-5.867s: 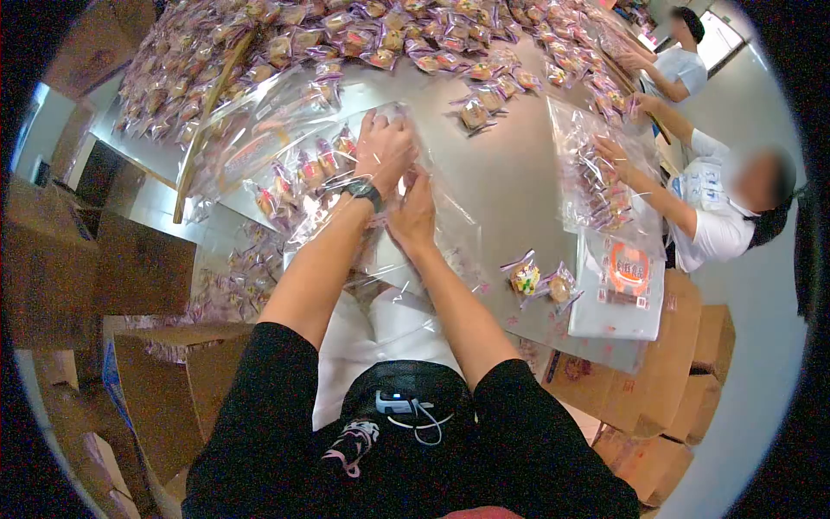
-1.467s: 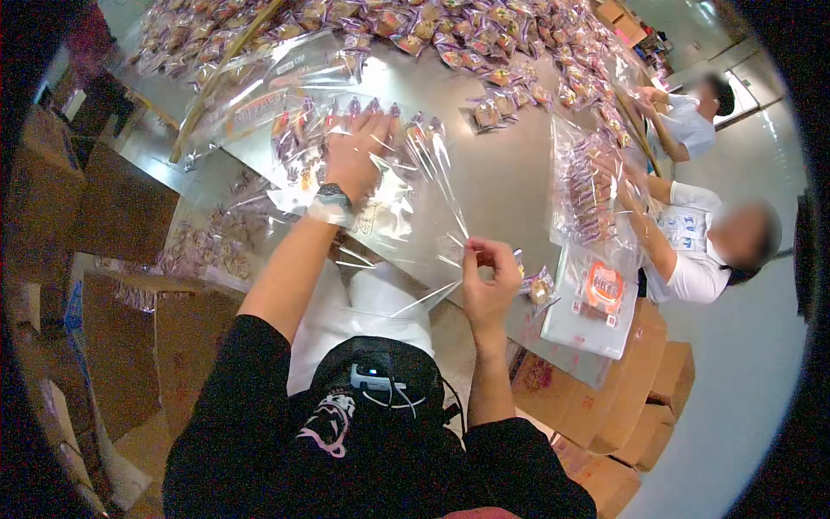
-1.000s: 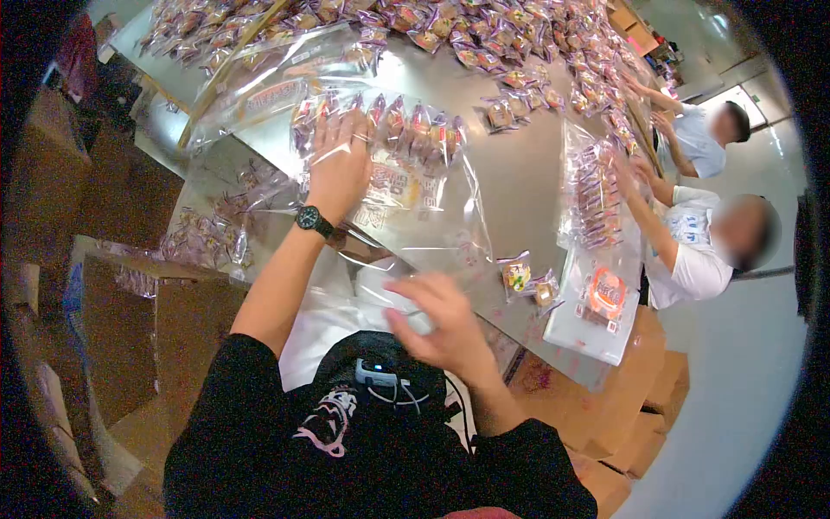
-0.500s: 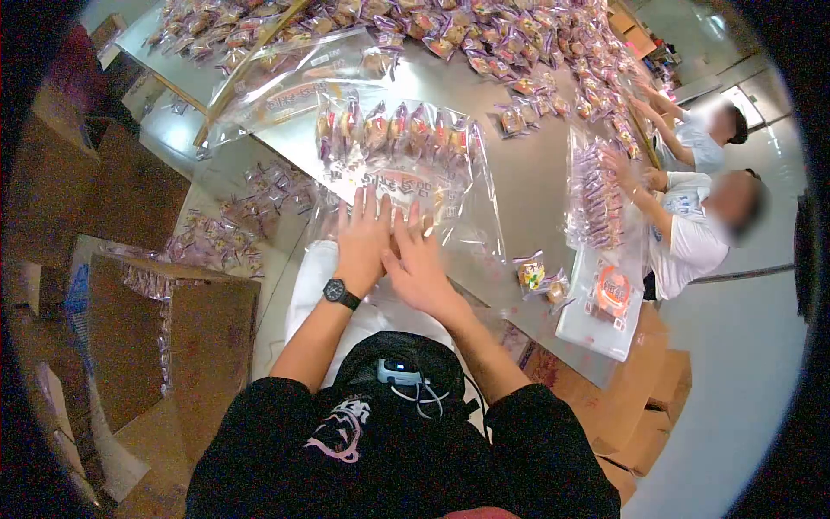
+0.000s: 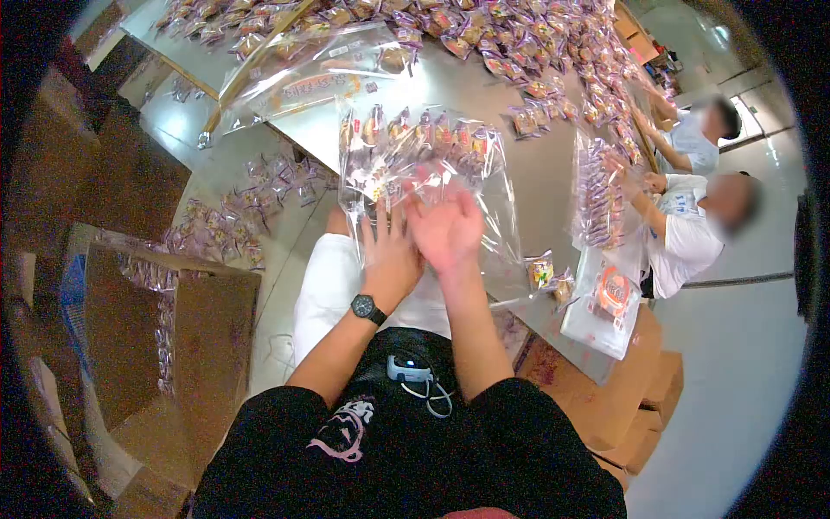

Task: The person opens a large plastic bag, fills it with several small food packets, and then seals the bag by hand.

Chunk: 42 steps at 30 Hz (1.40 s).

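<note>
- Fingers of the left hand (image 5: 391, 253) were spread and straight, laid flat against the near part of a clear plastic bag (image 5: 486, 216). Nothing was clenched in that hand.
- The right hand (image 5: 447, 230), pressed side by side with the left, was also open-palmed, with its fingers stretched up onto the same film. It was motion-blurred, so whether any fingertip pinched the film could not be told.
- A black wristwatch (image 5: 364, 305) sat on the left wrist.
- The bag lay on the steel table (image 5: 540, 173), reaching away from both sets of fingertips, and its near end overhung the table edge at the palms.
- A row of wrapped snacks (image 5: 424, 134) was packed across the bag's far end, beyond the fingertips.
- Right of the right hand, near but apart from it, two loose snack packets (image 5: 543, 272) lay on the table.
- Further right lay a stack of flat printed bags (image 5: 605, 303).
- Beyond the hands and to the left, a second clear bag (image 5: 303, 73) lay on the table.
- Past it, a heap of wrapped snacks (image 5: 501, 35) covered the far end of the table.
- Well to the right, a co-worker in a white shirt (image 5: 687, 246) had a hand at an upright filled bag (image 5: 595, 195). Another person (image 5: 696, 138) reached toward the heap.
- Left of the left forearm stood an open cardboard box (image 5: 173, 337), with scattered packets (image 5: 233, 225) lying lower down between it and the table.
- Below the table, right of the right arm, sat stacked cartons (image 5: 631, 398).
</note>
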### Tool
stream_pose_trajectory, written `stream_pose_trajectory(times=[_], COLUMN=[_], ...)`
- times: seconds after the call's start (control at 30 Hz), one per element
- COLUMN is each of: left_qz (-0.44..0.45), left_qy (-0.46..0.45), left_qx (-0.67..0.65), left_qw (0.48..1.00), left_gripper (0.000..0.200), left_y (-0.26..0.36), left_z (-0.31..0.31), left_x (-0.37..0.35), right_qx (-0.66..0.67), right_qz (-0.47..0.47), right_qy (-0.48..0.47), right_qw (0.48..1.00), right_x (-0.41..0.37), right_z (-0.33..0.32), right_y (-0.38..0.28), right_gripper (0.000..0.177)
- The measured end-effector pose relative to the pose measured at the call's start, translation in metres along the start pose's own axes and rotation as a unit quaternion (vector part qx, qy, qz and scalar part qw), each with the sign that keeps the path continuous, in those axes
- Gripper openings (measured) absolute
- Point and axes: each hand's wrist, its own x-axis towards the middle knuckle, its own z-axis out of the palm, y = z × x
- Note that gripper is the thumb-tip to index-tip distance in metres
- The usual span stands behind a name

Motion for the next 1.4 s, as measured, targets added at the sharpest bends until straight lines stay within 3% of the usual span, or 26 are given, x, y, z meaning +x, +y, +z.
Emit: stream_pose_trajectory(times=[0.03, 0.1, 0.13, 0.17, 0.2, 0.23, 0.27, 0.33, 0.4, 0.43, 0.47, 0.5, 0.57, 0.63, 0.67, 0.77, 0.8, 0.9, 1.03, 1.07, 1.17, 1.33, 1.4], left_qz=[0.005, 0.018, 0.03, 0.046, 0.06, 0.073, 0.119, 0.212, 0.171, 0.153, 0.049, 0.032, -0.004, -0.008, -0.007, -0.079, -0.07, -0.067, -0.029, -0.019, 0.001, -0.007, -0.012], left_qy=[0.001, 0.004, -0.021, -0.007, 0.008, 0.019, 0.009, -0.018, 0.167, 0.257, 0.309, 0.287, 0.249, 0.238, 0.234, 0.263, 0.271, 0.273, 0.255, 0.256, 0.261, 0.24, 0.234], left_qx=[-0.015, -0.041, 0.033, 0.042, 0.05, 0.056, 0.0, -0.116, -0.134, -0.138, -0.084, -0.069, -0.034, -0.1, -0.136, -0.2, -0.195, -0.235, -0.236, -0.234, -0.232, -0.237, -0.241], left_qw=[1.0, 0.999, 0.999, 0.998, 0.997, 0.996, 0.993, 0.97, 0.962, 0.944, 0.946, 0.955, 0.968, 0.966, 0.963, 0.941, 0.94, 0.93, 0.937, 0.938, 0.937, 0.941, 0.942], left_gripper=[0.068, 0.067, 0.062, 0.059, 0.056, 0.053, 0.05, 0.045, 0.048, 0.05, 0.046, 0.041, 0.03, 0.022, 0.019, 0.012, 0.013, 0.014, 0.014, 0.014, 0.015, 0.01, 0.007], left_y=[0.0, -0.004, -0.003, 0.0, 0.004, 0.009, 0.013, 0.019, 0.014, 0.015, 0.021, 0.012, -0.007, -0.03, -0.037, -0.02, -0.02, -0.02, -0.021, -0.023, -0.023, -0.026, -0.028], left_z=[0.001, 0.002, -0.005, -0.009, -0.009, -0.013, -0.02, -0.052, -0.061, -0.08, -0.1, -0.107, -0.117, -0.106, -0.101, -0.127, -0.129, -0.122, -0.119, -0.12, -0.116, -0.112, -0.11], left_x=[-0.003, -0.007, -0.008, -0.017, -0.028, -0.04, -0.057, -0.084, -0.093, -0.087, -0.072, -0.055, -0.027, -0.022, -0.019, -0.012, -0.014, -0.021, -0.018, -0.018, -0.021, -0.028, -0.032], right_qx=[0.0, -0.063, -0.253, -0.429, -0.581, -0.701, -0.684, -0.73, -0.777, -0.803, -0.821, -0.83, -0.816, -0.83, -0.823, -0.786, -0.77, -0.761, -0.773, -0.825, -0.855, -0.877, -0.863], right_qz=[0.053, 0.064, -0.043, -0.178, -0.303, -0.41, -0.397, -0.265, -0.182, -0.251, -0.317, -0.38, -0.421, -0.41, -0.427, -0.406, -0.472, -0.512, -0.463, -0.413, -0.399, -0.399, -0.431], right_qy=[-0.056, -0.074, 0.025, 0.014, 0.003, -0.007, -0.044, -0.118, -0.125, -0.143, -0.159, -0.174, -0.164, -0.184, -0.143, -0.085, -0.122, -0.181, -0.187, -0.178, -0.155, -0.134, -0.124], right_qw=[0.997, 0.993, 0.966, 0.886, 0.755, 0.583, 0.61, 0.619, 0.59, 0.521, 0.448, 0.37, 0.36, 0.33, 0.345, 0.459, 0.412, 0.356, 0.392, 0.342, 0.293, 0.23, 0.233], right_x=[0.005, 0.018, 0.007, -0.002, -0.007, -0.012, -0.014, -0.013, -0.008, 0.001, 0.012, 0.025, 0.053, 0.065, 0.079, 0.081, 0.089, 0.094, 0.099, 0.105, 0.116, 0.135, 0.138], right_z=[-0.008, -0.036, -0.02, -0.011, -0.006, 0.001, 0.009, 0.01, 0.016, 0.017, 0.013, 0.008, -0.008, 0.028, 0.019, 0.03, 0.03, 0.022, 0.035, 0.038, 0.032, 0.024, 0.021], right_y=[0.001, 0.021, 0.024, 0.023, 0.017, 0.009, -0.003, -0.023, -0.019, -0.013, -0.005, 0.007, 0.03, 0.024, 0.031, 0.024, 0.025, 0.031, 0.038, 0.04, 0.049, 0.058, 0.061], right_gripper=[0.041, 0.039, 0.043, 0.04, 0.037, 0.034, 0.036, 0.039, 0.041, 0.041, 0.041, 0.042, 0.044, 0.05, 0.041, 0.033, 0.032, 0.039, 0.053, 0.055, 0.05, 0.042, 0.042])
